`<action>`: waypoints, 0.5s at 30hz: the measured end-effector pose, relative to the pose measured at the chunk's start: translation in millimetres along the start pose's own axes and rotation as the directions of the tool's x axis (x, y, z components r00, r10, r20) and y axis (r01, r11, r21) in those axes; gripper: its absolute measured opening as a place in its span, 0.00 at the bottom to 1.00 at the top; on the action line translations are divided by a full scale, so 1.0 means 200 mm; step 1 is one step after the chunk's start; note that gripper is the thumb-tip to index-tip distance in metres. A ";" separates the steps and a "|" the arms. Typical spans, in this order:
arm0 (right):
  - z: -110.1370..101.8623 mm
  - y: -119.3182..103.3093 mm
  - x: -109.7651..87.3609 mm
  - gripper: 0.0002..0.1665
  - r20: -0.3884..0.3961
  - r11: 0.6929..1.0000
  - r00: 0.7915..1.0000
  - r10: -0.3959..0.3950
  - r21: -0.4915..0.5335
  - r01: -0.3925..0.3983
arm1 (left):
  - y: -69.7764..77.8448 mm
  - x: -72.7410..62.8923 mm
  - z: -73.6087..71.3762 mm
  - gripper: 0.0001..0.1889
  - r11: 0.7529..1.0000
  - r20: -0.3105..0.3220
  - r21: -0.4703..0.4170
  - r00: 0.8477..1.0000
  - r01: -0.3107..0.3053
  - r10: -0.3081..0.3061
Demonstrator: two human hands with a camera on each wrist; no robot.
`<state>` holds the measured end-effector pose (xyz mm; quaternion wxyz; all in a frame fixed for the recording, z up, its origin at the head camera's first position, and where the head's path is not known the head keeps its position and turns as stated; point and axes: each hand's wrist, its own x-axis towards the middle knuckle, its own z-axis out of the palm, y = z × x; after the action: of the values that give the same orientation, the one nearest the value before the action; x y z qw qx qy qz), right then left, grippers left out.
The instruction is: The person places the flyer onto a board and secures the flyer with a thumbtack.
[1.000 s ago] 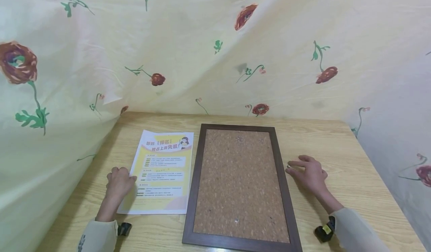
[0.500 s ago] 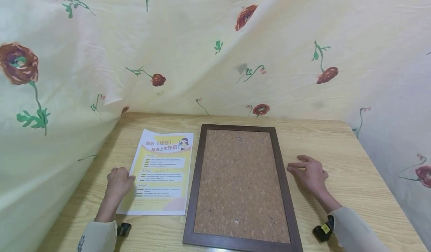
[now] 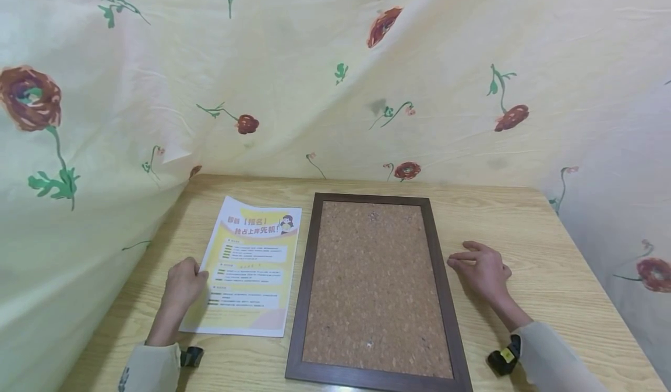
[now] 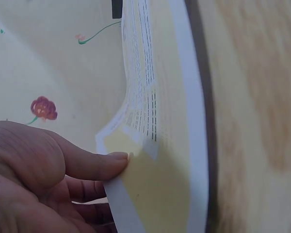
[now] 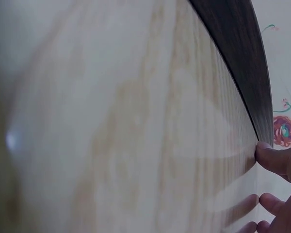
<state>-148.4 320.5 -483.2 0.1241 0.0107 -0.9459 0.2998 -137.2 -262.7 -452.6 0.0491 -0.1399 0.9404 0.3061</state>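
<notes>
A printed yellow and white poster [image 3: 249, 269] lies on the left of the table, with its far left corner curled up. My left hand [image 3: 183, 284] pinches its left edge; in the left wrist view the thumb [image 4: 102, 165] presses on the printed side and the other fingers are behind the sheet. Right of the poster lies a corkboard [image 3: 377, 287] in a dark brown frame. My right hand [image 3: 482, 272] rests on the table beside the frame's right side, its fingers relaxed. In the right wrist view the thumb tip is right at the dark frame [image 5: 242, 63].
The wood-grain table [image 3: 529, 229] extends past the corkboard on the right and behind it. A cream cloth [image 3: 293, 77] printed with red flowers hangs behind the table and along both sides. Small clear spots [image 3: 369, 343] show on the cork near its lower edge.
My left hand has drawn the poster slightly left, away from the corkboard, and its far left corner has risen a little. The right hand stays at the frame's side.
</notes>
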 end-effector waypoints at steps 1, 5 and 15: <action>0.00 0.00 0.00 0.06 0.000 1.000 1.000 0.000 0.002 0.000 | 0.00 0.00 0.00 0.06 1.000 0.000 -0.005 1.000 -0.005 0.005; 0.00 0.00 0.00 0.06 0.005 1.000 1.000 0.010 0.011 -0.010 | -0.01 -0.01 0.00 0.07 0.999 -0.005 -0.026 1.000 -0.020 0.019; 0.00 0.01 0.00 0.07 0.042 0.999 0.998 0.043 0.012 -0.044 | -0.03 -0.02 -0.01 0.06 0.998 -0.053 -0.046 0.998 -0.036 0.034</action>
<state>-148.8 322.1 -483.2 0.0977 -0.0028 -0.9463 0.3081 -132.0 -266.9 -453.1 0.0159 -0.1325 0.9362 0.3252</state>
